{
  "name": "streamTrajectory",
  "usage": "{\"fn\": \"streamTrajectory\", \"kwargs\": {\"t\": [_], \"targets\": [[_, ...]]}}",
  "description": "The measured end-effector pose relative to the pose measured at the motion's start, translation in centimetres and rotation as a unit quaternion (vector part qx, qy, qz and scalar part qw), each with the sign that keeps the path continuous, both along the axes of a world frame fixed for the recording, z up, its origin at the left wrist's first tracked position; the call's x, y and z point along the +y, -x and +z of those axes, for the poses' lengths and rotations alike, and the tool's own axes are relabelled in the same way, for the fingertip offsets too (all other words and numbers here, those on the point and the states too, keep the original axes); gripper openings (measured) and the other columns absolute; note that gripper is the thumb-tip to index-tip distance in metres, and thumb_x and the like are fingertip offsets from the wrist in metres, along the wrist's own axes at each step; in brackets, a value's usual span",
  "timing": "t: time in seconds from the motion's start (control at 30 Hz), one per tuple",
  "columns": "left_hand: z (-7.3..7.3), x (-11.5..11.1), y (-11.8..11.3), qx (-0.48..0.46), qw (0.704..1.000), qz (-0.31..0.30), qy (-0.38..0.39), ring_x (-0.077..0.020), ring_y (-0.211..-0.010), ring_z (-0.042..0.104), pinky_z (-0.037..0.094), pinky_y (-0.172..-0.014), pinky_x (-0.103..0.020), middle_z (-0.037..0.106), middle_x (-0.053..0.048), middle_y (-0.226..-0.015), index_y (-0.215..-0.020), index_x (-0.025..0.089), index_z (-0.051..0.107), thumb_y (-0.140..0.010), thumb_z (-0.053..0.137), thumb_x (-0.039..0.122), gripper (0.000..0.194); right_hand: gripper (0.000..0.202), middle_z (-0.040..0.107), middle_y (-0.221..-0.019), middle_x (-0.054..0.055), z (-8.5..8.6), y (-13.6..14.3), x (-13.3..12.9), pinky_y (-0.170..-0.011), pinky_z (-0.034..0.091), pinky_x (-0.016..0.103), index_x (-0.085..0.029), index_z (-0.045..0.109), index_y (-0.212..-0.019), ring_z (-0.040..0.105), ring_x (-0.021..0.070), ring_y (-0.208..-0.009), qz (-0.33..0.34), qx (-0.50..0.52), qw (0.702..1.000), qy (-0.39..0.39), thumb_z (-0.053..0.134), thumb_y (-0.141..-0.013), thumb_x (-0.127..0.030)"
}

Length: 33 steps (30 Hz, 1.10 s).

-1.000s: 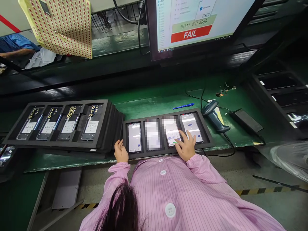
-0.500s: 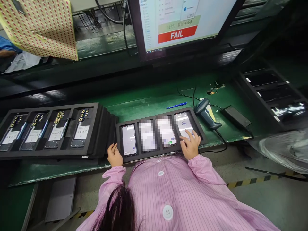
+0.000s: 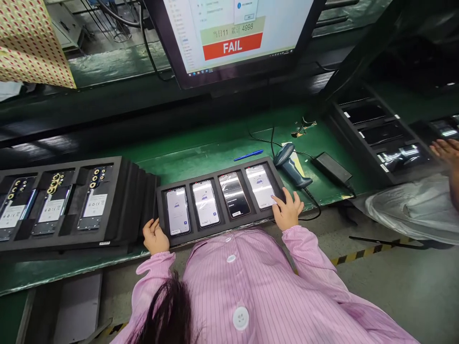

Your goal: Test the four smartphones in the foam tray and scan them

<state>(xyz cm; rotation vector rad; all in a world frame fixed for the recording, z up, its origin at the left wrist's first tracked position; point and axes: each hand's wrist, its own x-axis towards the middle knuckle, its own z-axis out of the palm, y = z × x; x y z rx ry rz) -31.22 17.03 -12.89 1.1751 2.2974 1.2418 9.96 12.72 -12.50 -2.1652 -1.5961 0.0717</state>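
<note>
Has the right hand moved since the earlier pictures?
Yes, rightward: against the tray, the right hand has left the third phone for the right edge of the fourth phone.

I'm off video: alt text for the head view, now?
A person's right hand is at the lower right corner of the rightmost of four phones in a dark tray; the left hand is beside the tray's left end. More trays are stacked left, a scanner lies right, and a monitor above reads FAIL.
</note>
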Motion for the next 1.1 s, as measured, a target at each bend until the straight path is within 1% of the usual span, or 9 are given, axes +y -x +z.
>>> {"fn": "streamTrajectory", "kwargs": {"t": [0.13,0.23,0.33,0.47,0.67,0.77,0.9,1.0,1.1], "targets": [[0.2,-0.1,0.0,0.013,1.0,0.002,0.017,-0.0158,-0.095,0.063,0.044,-0.09,-0.031,0.069,-0.006,-0.096,-0.106,0.02,0.052,-0.075,0.044,0.021,0.032,0.027,0.056,-0.119,0.01,-0.3,-0.3,0.1,-0.093,0.03,0.057,-0.02,0.065,-0.089,0.036,0.0311,-0.12,-0.01,0.061,0.993,-0.102,0.041,-0.081,-0.028],[0.3,-0.2,0.0,0.021,1.0,0.005,0.022,-0.0156,-0.094,0.063,0.044,-0.089,-0.031,0.069,-0.005,-0.095,-0.106,0.02,0.052,-0.075,0.044,0.021,0.032,0.022,0.061,-0.108,0.01,-0.3,-0.2,-0.2,-0.093,0.035,0.051,-0.018,0.063,-0.082,0.043,0.0281,-0.115,-0.008,0.094,0.982,-0.165,0.043,-0.079,-0.027],[0.3,-0.2,0.0,0.028,0.999,0.009,0.027,-0.0155,-0.094,0.063,0.044,-0.088,-0.03,0.069,-0.005,-0.094,-0.106,0.02,0.052,-0.075,0.045,0.02,0.033,0.019,0.062,-0.103,0.01,-0.2,0.2,-0.6,-0.092,0.038,0.047,-0.018,0.062,-0.08,0.048,0.0259,-0.111,0.007,0.105,0.974,-0.201,0.044,-0.081,-0.025],[0.2,-0.2,0.0,0.031,0.999,0.008,0.032,-0.0146,-0.091,0.064,0.045,-0.087,-0.029,0.07,-0.004,-0.092,-0.106,0.021,0.052,-0.074,0.044,0.019,0.032,0.021,0.063,-0.101,0.009,-0.2,0.7,-1.1,-0.092,0.039,0.045,-0.018,0.062,-0.077,0.049,0.0249,-0.111,0.031,0.104,0.97,-0.216,0.043,-0.083,-0.024],[0.5,-0.2,0.0,0.031,0.998,0.013,0.045,-0.0154,-0.091,0.063,0.044,-0.087,-0.03,0.069,-0.005,-0.094,-0.106,0.02,0.052,-0.075,0.046,0.021,0.031,0.026,0.062,-0.106,0.009,-0.1,1.3,-1.1,-0.093,0.032,0.053,-0.019,0.065,-0.074,0.045,0.0286,-0.113,0.018,0.049,0.981,-0.184,0.043,-0.083,-0.028],[0.6,-0.2,0.0,0.031,0.999,0.011,0.041,-0.0154,-0.091,0.063,0.044,-0.087,-0.03,0.069,-0.005,-0.094,-0.106,0.02,0.052,-0.075,0.046,0.022,0.031,0.028,0.058,-0.116,0.008,0.5,2.0,-0.8,-0.095,0.025,0.058,-0.021,0.068,-0.079,0.037,0.0313,-0.119,0.037,0.012,0.993,-0.115,0.042,-0.083,-0.031],[0.5,-0.1,0.0,0.024,0.999,0.011,0.043,-0.0155,-0.091,0.063,0.044,-0.087,-0.03,0.069,-0.006,-0.094,-0.106,0.02,0.052,-0.075,0.046,0.021,0.031,0.029,0.044,-0.134,0.006,1.2,3.3,-0.2,-0.093,0.018,0.065,-0.027,0.07,-0.092,0.024,0.0358,-0.126,0.053,-0.019,0.998,0.0,0.042,-0.083,-0.033],[0.5,-0.1,0.0,0.026,0.999,0.012,0.04,-0.0151,-0.09,0.063,0.044,-0.087,-0.03,0.069,-0.005,-0.094,-0.106,0.02,0.052,-0.075,0.046,0.022,0.031,0.032,0.037,-0.139,0.007,1.2,3.4,0.1,-0.091,0.018,0.068,-0.028,0.069,-0.096,0.022,0.0373,-0.126,0.022,-0.03,0.999,0.03,0.04,-0.085,-0.032],[0.6,-0.2,-0.2,0.029,0.999,0.012,0.035,-0.0153,-0.09,0.063,0.044,-0.087,-0.031,0.069,-0.005,-0.094,-0.106,0.02,0.052,-0.075,0.046,0.021,0.032,0.036,0.036,-0.139,0.008,0.9,2.7,0.3,-0.089,0.017,0.071,-0.025,0.069,-0.098,0.023,0.0385,-0.125,-0.05,-0.021,0.998,0.017,0.036,-0.086,-0.033]]}}
